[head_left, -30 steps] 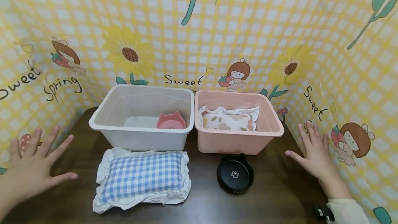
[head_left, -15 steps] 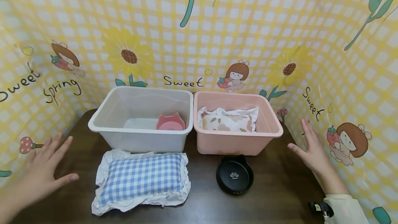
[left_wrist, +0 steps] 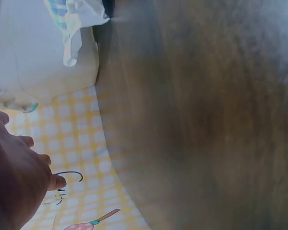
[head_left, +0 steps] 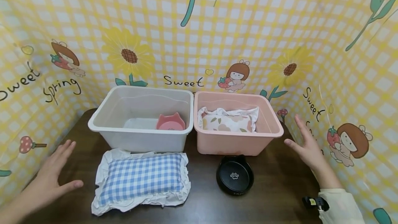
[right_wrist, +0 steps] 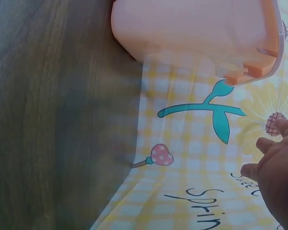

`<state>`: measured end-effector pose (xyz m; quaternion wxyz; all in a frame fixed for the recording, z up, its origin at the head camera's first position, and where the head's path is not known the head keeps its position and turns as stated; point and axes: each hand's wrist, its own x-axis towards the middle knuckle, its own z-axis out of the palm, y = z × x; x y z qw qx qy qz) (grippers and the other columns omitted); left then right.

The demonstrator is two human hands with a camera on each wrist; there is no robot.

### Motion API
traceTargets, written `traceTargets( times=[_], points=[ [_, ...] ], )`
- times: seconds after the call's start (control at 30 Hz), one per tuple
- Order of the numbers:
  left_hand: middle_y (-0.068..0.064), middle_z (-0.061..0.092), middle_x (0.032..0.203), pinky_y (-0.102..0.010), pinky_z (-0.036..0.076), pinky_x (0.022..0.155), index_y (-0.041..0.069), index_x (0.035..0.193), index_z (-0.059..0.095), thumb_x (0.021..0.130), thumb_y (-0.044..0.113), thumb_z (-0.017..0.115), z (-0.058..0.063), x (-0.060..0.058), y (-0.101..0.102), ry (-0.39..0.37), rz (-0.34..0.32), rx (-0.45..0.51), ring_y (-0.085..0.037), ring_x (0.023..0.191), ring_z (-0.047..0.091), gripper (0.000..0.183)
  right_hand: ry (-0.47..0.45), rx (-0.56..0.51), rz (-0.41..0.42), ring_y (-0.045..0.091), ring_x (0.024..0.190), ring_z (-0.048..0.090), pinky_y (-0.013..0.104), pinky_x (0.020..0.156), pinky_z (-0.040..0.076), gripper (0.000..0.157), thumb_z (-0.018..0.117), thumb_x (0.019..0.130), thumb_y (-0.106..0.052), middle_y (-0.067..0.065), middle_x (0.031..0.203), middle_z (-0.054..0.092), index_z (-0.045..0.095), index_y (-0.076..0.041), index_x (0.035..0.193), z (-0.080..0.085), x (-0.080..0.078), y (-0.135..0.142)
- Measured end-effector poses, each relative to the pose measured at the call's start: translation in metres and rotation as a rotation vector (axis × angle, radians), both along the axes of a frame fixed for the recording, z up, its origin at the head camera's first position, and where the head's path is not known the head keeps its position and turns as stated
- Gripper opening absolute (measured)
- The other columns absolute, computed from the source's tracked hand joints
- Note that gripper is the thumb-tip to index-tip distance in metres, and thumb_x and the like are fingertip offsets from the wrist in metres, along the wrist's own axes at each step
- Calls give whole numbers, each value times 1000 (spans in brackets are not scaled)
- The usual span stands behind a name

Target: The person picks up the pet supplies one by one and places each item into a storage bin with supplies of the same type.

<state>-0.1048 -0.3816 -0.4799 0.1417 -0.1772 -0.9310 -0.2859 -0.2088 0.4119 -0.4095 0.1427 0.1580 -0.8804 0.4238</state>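
Note:
My left hand [head_left: 51, 175] hovers at the left side of the dark table with fingers extended and thumb apart, holding nothing. Nearest to it lies a blue-and-white checked pillow [head_left: 143, 177] with a white ruffled edge. At the right, my right hand [head_left: 309, 148] is held up with straight fingers and nothing in it. A black pet bowl [head_left: 235, 175] with a paw print sits between the pillow and that hand. Behind them stand a white bin [head_left: 146, 141] with a pink cat-eared bowl [head_left: 171, 122] inside and a pink bin [head_left: 233, 143] containing a small floral pillow [head_left: 228, 122].
The two bins stand side by side at the back of the brown wooden table [head_left: 205, 206]. A yellow checked cloth [head_left: 174, 44] with sunflowers and cartoon figures surrounds the table at the back and sides. A black strap [head_left: 315, 203] is on the right wrist.
My left hand has turned edge-on and lowered slightly, moving a little inward. The right hand has also turned sideways and shifted slightly left. The bins, pillows and bowls have stayed put.

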Motion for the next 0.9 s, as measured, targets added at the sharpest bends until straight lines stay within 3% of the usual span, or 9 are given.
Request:
traceTargets(
  times=[0.1,0.23,0.33,0.37,0.5,0.73,0.8,0.9],
  points=[
    [-11,-4,172,-81,-16,105,16,166,6,78,24,88,-3,4,3,-30,-2,44,-52,153,-10,120,8,-14,12,18,157,7,54,126,5,92,73,93,-3,2,172,12,20,-27,165,-1,-3,-2],
    [-5,-3,172,-84,-11,104,19,166,6,78,21,88,-6,8,8,-54,14,76,-34,156,-12,120,-1,-17,3,19,156,9,66,122,6,88,72,95,-7,1,172,14,21,-27,165,-2,-5,-3],
    [-5,-4,172,-86,-8,101,21,166,4,80,19,87,-7,11,13,-82,27,92,-34,156,-11,119,-15,-25,-4,19,156,10,67,121,6,84,70,97,-10,4,172,15,22,-25,165,-2,-7,-4],
    [-6,-4,172,-87,-6,101,22,166,3,81,18,86,-7,12,15,-92,30,96,-34,156,-11,119,-18,-27,-6,19,156,10,66,122,6,83,69,98,-11,6,172,15,22,-25,165,-3,-7,-5],
    [-13,-2,172,-87,-1,101,24,166,3,80,15,87,-8,14,23,-109,35,111,-11,154,-11,120,-22,-34,-7,21,157,11,65,122,7,79,68,99,-12,8,172,16,24,-20,164,-2,-9,-7],
    [-18,4,171,-88,7,99,28,166,6,83,16,85,-9,18,34,-161,47,149,-14,155,-5,115,-7,-59,1,26,157,15,63,123,11,79,71,96,-6,7,170,24,32,-27,162,-1,-11,-16],
    [-18,7,171,-88,10,99,29,166,9,84,16,85,-11,19,38,-162,46,157,6,147,-3,112,-9,-59,5,25,158,15,60,124,12,78,71,96,-6,2,170,25,33,-28,161,-1,-12,-18],
    [-19,12,170,-89,14,96,29,165,12,83,18,86,-14,20,44,-171,41,159,6,147,0,111,1,-36,-8,23,157,18,47,126,17,75,71,96,-7,-3,169,27,36,-29,160,-1,-13,-20]
  ],
)
